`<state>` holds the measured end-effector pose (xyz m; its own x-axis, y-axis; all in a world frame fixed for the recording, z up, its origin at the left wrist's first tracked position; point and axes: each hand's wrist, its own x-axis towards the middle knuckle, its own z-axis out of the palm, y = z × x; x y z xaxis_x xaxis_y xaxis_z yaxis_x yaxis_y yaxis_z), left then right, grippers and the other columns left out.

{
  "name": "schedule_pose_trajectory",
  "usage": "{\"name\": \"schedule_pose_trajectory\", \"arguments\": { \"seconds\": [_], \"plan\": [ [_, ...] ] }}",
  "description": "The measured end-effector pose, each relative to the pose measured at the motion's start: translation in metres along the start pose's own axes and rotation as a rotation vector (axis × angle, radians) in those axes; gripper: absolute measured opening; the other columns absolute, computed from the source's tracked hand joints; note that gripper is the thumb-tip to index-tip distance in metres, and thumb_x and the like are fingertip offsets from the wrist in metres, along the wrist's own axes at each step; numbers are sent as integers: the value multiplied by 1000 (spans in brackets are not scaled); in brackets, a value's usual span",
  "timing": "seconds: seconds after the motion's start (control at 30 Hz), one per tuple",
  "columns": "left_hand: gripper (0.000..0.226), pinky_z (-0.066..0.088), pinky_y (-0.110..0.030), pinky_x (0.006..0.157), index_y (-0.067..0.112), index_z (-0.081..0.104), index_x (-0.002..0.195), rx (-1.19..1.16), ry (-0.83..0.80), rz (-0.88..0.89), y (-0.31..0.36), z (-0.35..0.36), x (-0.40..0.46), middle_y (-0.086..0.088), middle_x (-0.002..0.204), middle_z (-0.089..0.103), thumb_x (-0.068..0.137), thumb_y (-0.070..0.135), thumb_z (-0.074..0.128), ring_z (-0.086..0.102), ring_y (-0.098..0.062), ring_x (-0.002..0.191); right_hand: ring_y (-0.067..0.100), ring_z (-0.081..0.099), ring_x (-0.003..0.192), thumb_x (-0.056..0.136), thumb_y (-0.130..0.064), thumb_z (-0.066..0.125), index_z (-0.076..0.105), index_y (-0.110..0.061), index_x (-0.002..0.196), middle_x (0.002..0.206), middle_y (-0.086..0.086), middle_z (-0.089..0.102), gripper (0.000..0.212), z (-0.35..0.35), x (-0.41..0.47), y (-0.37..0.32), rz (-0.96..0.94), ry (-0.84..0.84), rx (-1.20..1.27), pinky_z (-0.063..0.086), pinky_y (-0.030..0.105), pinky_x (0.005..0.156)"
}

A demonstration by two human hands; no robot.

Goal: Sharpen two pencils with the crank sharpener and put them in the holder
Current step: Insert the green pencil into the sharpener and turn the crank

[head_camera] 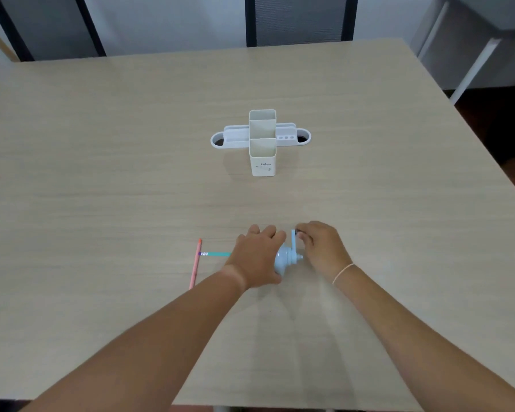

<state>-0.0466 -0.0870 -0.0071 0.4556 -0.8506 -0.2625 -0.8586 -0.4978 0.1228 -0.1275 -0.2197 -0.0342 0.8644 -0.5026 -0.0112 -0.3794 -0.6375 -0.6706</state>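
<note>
The left hand (257, 257) lies palm-down over the pale blue crank sharpener (286, 258), just below the middle of the frame, its fingers curled over the top and gripping the body against the table. Right beside it, the right hand (321, 248) pinches the knob at the end of the sharpener's crank handle (293, 242), which stands upright; a thin band (343, 273) circles that wrist. Both bare forearms reach in from the bottom corners and meet at the sharpener.

A teal pencil (216, 253) sticks out level from under the left hand, pointing to the left; its far end is hidden by the hand. A pink pencil (195, 264) lies loose on the table just left of it, nearly upright in the frame, with its upper end close to the teal pencil's free end.

Well above the hands, at the centre of the frame, stands the white holder (262, 144), two tall square cups set across a low tray with round openings at each end.

The table (101, 173) is a light wood-grain top filling most of the view. Behind it, along the upper edge, are pale wall panels with dark frames (301, 19), and a grey-and-white piece of furniture (470, 55) stands in the upper right.
</note>
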Motion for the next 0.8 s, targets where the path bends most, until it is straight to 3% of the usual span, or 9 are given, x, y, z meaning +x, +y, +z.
{"name": "schedule_pose_trajectory", "arguments": {
  "seconds": [0.13,0.23,0.33,0.4,0.47,0.57,0.63,0.7,0.8],
  "plan": [
    [56,35,-33,68,19,44,113,6,-4,0,0,1,0,1,114,49,68,38,70,45,-27,102,28,55,73,83,-7,44,62,4,76,77,23,64,22,22,-35,15,52,-229,-98,40,32,66],
    [57,35,-32,68,18,43,116,-4,-10,7,-1,0,0,0,114,49,68,35,69,45,-27,102,15,44,66,80,-20,42,61,-4,69,59,7,55,28,7,-78,1,-113,-134,6,31,19,60],
    [59,35,-32,67,19,44,116,18,-7,21,-1,0,-1,1,114,49,68,39,70,46,-27,102,9,42,65,82,-14,46,64,-8,77,65,-7,48,20,-15,-53,-12,-195,59,70,25,11,62],
    [58,36,-33,68,18,44,114,18,5,19,-1,0,0,1,113,49,68,41,70,46,-28,102,13,46,68,85,-3,49,66,-3,82,69,1,54,17,-13,-16,-9,-98,67,9,28,16,64],
    [57,36,-33,69,18,44,113,12,3,11,-1,0,0,1,113,49,68,41,71,46,-27,101,29,56,76,84,1,49,66,2,82,76,15,63,17,2,4,5,6,-67,-35,37,28,69],
    [56,39,-34,70,18,43,115,5,0,4,0,0,0,0,113,49,69,38,69,46,-27,100,32,59,79,83,-9,43,64,1,80,82,21,66,24,23,-22,22,44,-205,-105,45,36,71],
    [56,39,-35,71,17,43,115,3,-8,7,0,0,-1,-1,113,48,69,36,68,45,-27,100,19,49,66,81,-22,36,60,-5,71,65,11,58,31,24,-57,20,-13,-200,-57,38,28,64],
    [56,39,-35,71,17,43,116,6,-3,16,-1,1,-1,-1,113,49,69,36,68,45,-27,100,5,36,62,81,-27,36,56,-16,70,60,-3,46,25,10,-81,5,-103,-144,45,31,15,62],
    [55,36,-33,68,18,44,114,19,4,20,-1,-1,-1,0,113,49,70,38,68,46,-26,99,8,46,68,82,-21,41,65,-10,82,68,-3,58,27,-9,-60,-8,-195,56,95,31,6,70]
  ]
}}
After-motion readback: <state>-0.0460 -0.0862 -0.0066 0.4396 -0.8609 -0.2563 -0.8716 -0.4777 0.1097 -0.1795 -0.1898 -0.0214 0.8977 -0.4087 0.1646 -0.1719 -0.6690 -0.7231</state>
